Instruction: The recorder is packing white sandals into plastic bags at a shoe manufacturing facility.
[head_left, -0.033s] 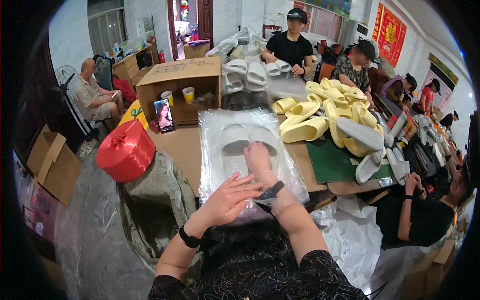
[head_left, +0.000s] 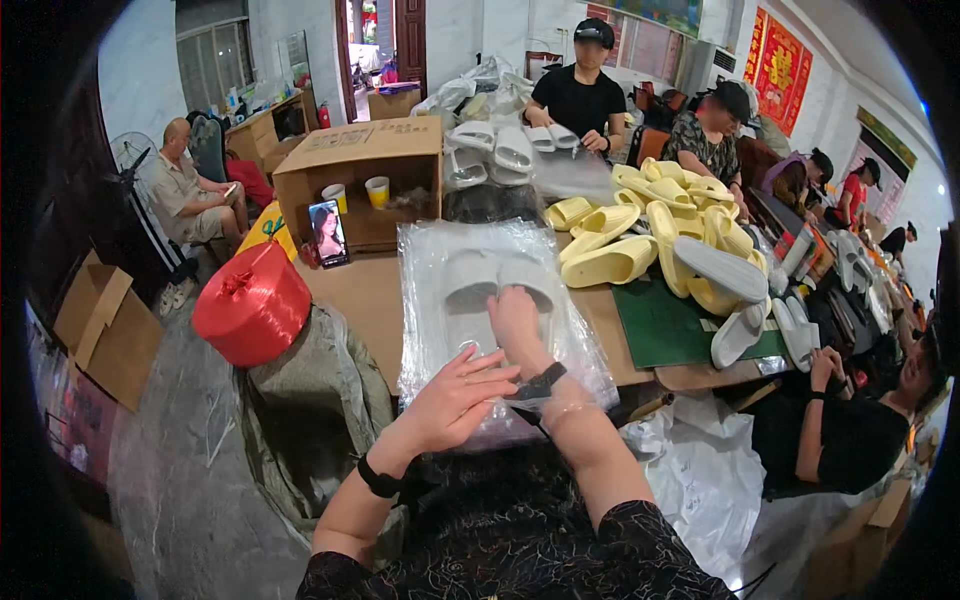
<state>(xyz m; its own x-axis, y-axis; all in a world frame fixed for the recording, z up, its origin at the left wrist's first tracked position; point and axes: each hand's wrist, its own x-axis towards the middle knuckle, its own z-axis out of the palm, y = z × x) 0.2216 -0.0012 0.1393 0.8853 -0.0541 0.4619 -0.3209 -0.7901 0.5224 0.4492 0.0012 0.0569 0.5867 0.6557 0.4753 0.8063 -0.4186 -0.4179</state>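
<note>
A pair of light grey slide slippers (head_left: 470, 270) lies side by side inside a clear plastic bag (head_left: 425, 250), on top of a stack of such bags. My right hand (head_left: 515, 320) reaches into the bag, its wrist under the film, and its curled fingers grip the slippers where they meet. Part of those fingertips is hidden. Over the bag's near end, my left hand (head_left: 455, 400) has its fingers stretched out and apart, touching the film beside my right wrist.
Yellow slippers (head_left: 610, 260) heap at the right, by a green mat (head_left: 640, 320). A cardboard box (head_left: 360, 150), a phone (head_left: 328, 235) and a red twine roll (head_left: 252, 305) stand at the left. Across the table, a co-worker (head_left: 580, 100) handles slippers; another person (head_left: 840, 430) sits close right.
</note>
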